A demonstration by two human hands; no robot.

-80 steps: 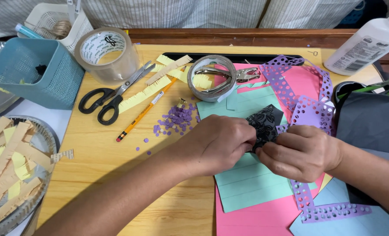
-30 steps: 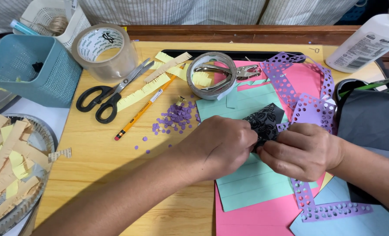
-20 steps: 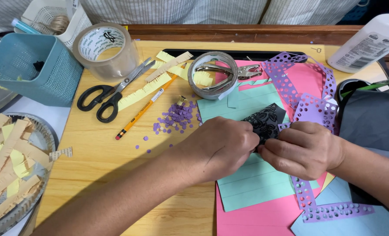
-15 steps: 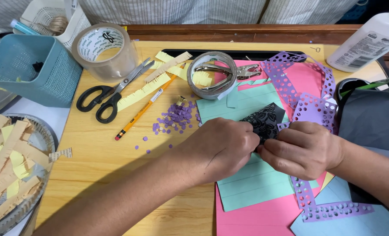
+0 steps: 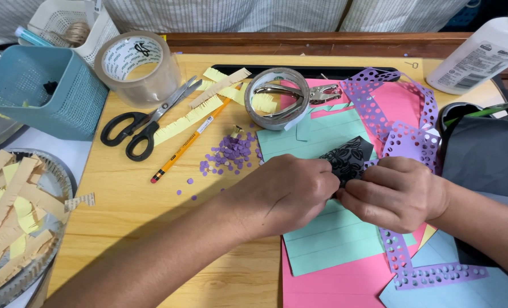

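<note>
Pinching black patterned piece [image 5: 348, 161], both hands' [image 5: 285, 194] [image 5: 396, 193] grip closed; purple confetti [image 5: 231, 154], tape roll [image 5: 277, 98] near.

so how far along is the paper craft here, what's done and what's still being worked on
Done, by the look of it: the purple strips are punched full of holes, with purple dots left on the table, and yellow strips are fringed. In hand: both the left hand and right hand pinch a small black patterned piece over the teal paper. The pink sheet looks untouched.
</note>
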